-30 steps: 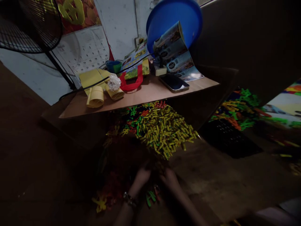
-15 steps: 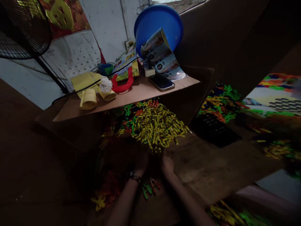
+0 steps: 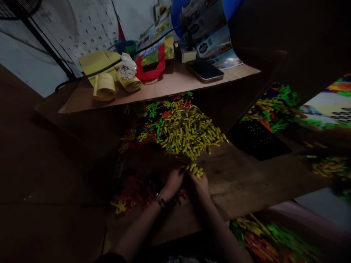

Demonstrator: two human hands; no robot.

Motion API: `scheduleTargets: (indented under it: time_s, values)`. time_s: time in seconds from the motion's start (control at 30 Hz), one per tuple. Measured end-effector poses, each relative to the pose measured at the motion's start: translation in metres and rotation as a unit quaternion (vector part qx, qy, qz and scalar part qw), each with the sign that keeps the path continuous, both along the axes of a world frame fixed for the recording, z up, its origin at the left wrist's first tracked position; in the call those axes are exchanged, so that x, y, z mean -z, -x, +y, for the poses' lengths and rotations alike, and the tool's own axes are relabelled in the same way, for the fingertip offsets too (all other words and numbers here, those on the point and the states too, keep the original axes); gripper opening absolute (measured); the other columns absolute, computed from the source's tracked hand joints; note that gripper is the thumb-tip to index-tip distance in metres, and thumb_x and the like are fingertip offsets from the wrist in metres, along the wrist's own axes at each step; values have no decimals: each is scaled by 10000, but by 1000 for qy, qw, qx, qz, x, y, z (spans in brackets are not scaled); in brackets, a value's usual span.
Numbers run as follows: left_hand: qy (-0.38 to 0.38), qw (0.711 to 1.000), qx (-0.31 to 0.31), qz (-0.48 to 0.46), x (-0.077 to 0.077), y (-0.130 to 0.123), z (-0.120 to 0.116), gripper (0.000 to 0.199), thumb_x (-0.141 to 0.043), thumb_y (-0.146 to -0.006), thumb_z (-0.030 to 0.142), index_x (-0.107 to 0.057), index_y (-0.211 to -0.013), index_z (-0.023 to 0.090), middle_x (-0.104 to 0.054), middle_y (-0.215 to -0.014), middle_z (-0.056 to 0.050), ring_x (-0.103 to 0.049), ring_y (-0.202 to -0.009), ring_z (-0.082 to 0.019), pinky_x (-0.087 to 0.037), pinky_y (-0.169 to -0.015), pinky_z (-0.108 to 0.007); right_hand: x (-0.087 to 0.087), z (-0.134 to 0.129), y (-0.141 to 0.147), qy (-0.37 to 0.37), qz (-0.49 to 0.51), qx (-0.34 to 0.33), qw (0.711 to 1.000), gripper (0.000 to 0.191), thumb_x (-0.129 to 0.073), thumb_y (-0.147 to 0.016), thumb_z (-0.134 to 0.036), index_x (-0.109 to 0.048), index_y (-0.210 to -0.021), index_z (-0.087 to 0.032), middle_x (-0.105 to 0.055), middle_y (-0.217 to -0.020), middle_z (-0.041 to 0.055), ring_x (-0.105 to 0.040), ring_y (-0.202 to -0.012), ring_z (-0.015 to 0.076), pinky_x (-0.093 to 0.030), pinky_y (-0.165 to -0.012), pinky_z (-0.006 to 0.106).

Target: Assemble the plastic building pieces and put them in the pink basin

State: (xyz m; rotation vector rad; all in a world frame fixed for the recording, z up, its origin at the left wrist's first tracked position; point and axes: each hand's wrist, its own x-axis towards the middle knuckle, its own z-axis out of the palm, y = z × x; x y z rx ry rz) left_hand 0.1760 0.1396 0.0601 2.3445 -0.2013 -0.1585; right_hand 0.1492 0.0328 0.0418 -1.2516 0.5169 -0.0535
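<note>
My right hand (image 3: 201, 183) is closed around a small bunch of yellow pieces (image 3: 195, 170) just below the big heap of yellow pieces (image 3: 189, 133). Close beside it, my left hand (image 3: 174, 179), with a bracelet or watch at the wrist, has its fingers bent toward the bunch. Its fingertips are dark, and what they hold, if anything, cannot be made out. Behind the heap and at its left lie green, orange and dark blue pieces (image 3: 152, 109). Red pieces (image 3: 134, 190) lie in shadow left of my left hand.
Above the heap, a cardboard shelf (image 3: 167, 89) bears a phone (image 3: 205, 71), yellow rolls (image 3: 104, 87) and a red-handled bag (image 3: 161, 47). A black perforated tray (image 3: 259, 140) lies right. More coloured pieces (image 3: 268, 237) are at the lower right.
The view has shifted, so the shelf stands higher in the picture. My hands have come away from the heap's near edge, and a bunch of yellow pieces now shows in my right hand.
</note>
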Motion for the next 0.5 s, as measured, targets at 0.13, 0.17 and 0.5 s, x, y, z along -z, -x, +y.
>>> scheduleTargets:
  time_s: [0.13, 0.17, 0.5]
  values:
    - [-12, 1000, 14, -15, -11, 54, -2, 432, -407, -851, 106, -522, -1254, 211, -519, -1245, -112, -473, -1156, -233, -369, -1017, -366, -8, 1, 17, -73, 24, -9, 997, 384, -708, -575, -401, -572, -866, -190, -643, -735, -8, -597, -600, 143, -504, -552, 260]
    - [-45, 999, 10, -24, -13, 64, 2, 445, -429, -852, 130, -491, -1283, 220, -497, -1261, -118, -452, -1167, -258, -365, -1015, -406, -10, -2, 24, -85, 34, -8, 996, 382, -711, -566, -392, -579, -865, -196, -653, -760, -6, -610, -623, 145, -514, -563, 257]
    - [-133, 990, 50, -18, -6, 72, 39, 331, -614, -794, 289, -537, -1105, 210, -428, -1346, -105, -327, -1258, -331, -233, -1042, -559, -17, -71, 77, -12, 111, -59, 992, 238, -738, -528, -335, -614, -670, -190, -656, -618, 34, -640, -532, 187, -536, -434, 268]
